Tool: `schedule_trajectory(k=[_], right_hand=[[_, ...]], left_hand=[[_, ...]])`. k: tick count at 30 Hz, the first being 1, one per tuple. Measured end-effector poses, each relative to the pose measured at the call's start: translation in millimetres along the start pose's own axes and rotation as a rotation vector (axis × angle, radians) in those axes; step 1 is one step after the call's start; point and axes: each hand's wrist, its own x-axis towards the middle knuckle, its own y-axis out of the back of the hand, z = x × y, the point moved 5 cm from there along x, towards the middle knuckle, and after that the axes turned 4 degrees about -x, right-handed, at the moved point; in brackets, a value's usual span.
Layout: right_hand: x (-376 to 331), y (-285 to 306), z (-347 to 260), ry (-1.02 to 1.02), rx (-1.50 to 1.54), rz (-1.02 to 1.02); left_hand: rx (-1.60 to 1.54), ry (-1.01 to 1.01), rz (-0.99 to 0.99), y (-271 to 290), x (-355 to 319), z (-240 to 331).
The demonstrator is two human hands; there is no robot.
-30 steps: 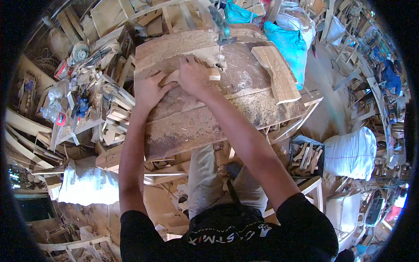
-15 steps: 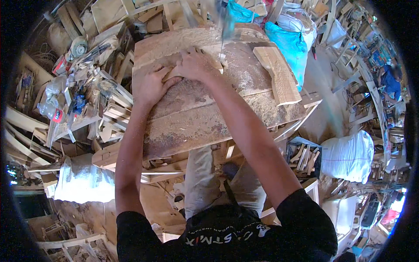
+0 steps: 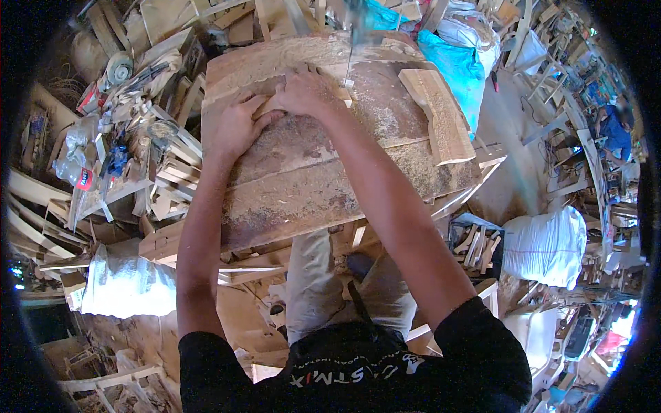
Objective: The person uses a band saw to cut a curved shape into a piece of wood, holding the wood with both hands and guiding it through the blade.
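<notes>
A small piece of wood [image 3: 346,98] lies on the sawdust-covered wooden work table [image 3: 289,203], mostly hidden under my hands. My left hand [image 3: 236,125] grips its left part, thumb toward the other hand. Over its middle, my right hand [image 3: 308,91] presses down with bent fingers. The piece's right end sticks out beside a thin upright saw blade [image 3: 350,60], close to the right hand; whether they touch I cannot tell. A larger curved wooden board [image 3: 441,117] rests on the table's right side.
Scrap wood and a clear plastic bottle [image 3: 72,168] crowd the left side. A turquoise sack [image 3: 454,76] stands beyond the table's right edge. White sacks [image 3: 545,246] and a crate of wood pieces [image 3: 476,248] sit lower right. Another person [image 3: 615,131] is at far right.
The view has shifted slightly, so the table and surroundings sit a little further left. Both hands keep their hold on the wood, which has moved slightly away from me near the blade.
</notes>
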Motion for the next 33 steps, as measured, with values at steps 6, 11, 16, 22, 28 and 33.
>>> schedule_trajectory(k=[6,11,16,22,28,33], right_hand=[[-8.4,10.9,-7.8,-0.051,-0.004,-0.003],[-5.5,11.1,-6.5,-0.054,-0.034,0.029],[-6.6,17.0,-13.1,0.013,-0.081,-0.02],[-2.6,16.0,-7.7,-0.025,-0.092,-0.02],[0.6,9.0,-7.5,-0.021,-0.088,0.016],[2.4,11.2,-3.5,-0.019,-0.093,0.036]], left_hand=[[0.078,0.026,-0.029,6.4,0.1,6.6],[0.15,-0.117,0.117,7.7,1.8,9.0],[0.193,-0.073,0.054,4.7,1.7,1.9],[0.158,-0.056,0.046,3.8,3.0,3.9],[0.175,-0.05,0.051,1.1,1.0,-2.5],[0.111,-0.044,0.045,-1.1,4.2,-2.6]])
